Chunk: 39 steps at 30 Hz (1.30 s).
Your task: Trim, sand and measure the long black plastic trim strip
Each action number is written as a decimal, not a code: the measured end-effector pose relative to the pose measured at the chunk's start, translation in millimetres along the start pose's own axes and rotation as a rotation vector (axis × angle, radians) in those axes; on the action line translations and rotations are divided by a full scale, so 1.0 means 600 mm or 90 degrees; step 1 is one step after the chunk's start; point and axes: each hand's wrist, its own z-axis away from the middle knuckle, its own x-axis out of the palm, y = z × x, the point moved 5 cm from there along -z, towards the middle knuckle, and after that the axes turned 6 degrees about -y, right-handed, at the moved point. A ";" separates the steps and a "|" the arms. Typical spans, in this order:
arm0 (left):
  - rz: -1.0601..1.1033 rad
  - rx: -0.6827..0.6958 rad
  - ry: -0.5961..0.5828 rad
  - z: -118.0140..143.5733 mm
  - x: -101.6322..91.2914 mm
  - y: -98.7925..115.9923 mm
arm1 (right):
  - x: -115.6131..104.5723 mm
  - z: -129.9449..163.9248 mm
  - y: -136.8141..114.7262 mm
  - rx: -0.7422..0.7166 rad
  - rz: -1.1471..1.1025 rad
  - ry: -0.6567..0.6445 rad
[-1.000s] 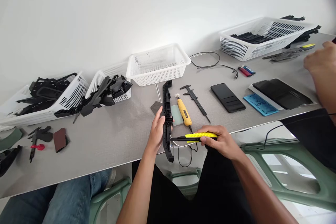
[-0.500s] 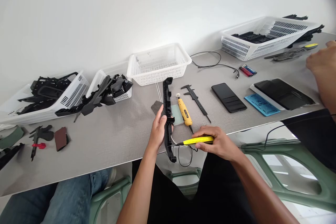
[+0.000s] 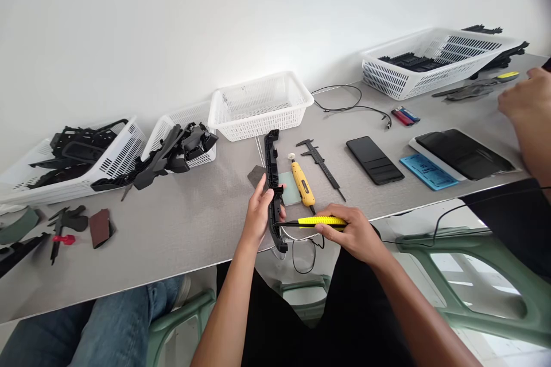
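"Between your left fingers [image 3: 266, 199]?"
"The black part [image 3: 271, 169], gripped; your right fingers [image 3: 330, 233] clasp the yellow knife [image 3: 319, 221], tip at its edge. Work looks under way; what's left, I can't tell."

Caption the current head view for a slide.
Left hand grips a long black part; right hand holds a yellow-handled cutter, its tip at the part.

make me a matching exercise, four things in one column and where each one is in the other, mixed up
1. black part
2. yellow knife
3. caliper
4. brown sheet

A. on the table, near the red clip
B. in the right hand
C. in the left hand
D. beside the yellow power tool

Pairs: 1-C, 2-B, 3-D, 4-A
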 end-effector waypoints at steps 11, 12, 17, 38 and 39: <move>-0.028 0.028 -0.009 -0.001 0.004 0.011 | -0.004 0.004 0.000 -0.001 -0.004 0.002; -0.028 0.027 -0.008 -0.001 0.004 0.010 | -0.005 0.004 0.001 -0.001 -0.005 0.004; -0.026 0.017 -0.012 -0.001 0.004 0.008 | -0.003 0.003 -0.002 -0.021 -0.012 -0.009; -0.041 0.013 -0.008 -0.001 0.006 0.009 | -0.005 0.004 0.001 0.001 -0.012 0.006; -0.040 0.015 -0.006 -0.001 0.006 0.010 | -0.006 0.004 0.002 0.007 -0.009 0.012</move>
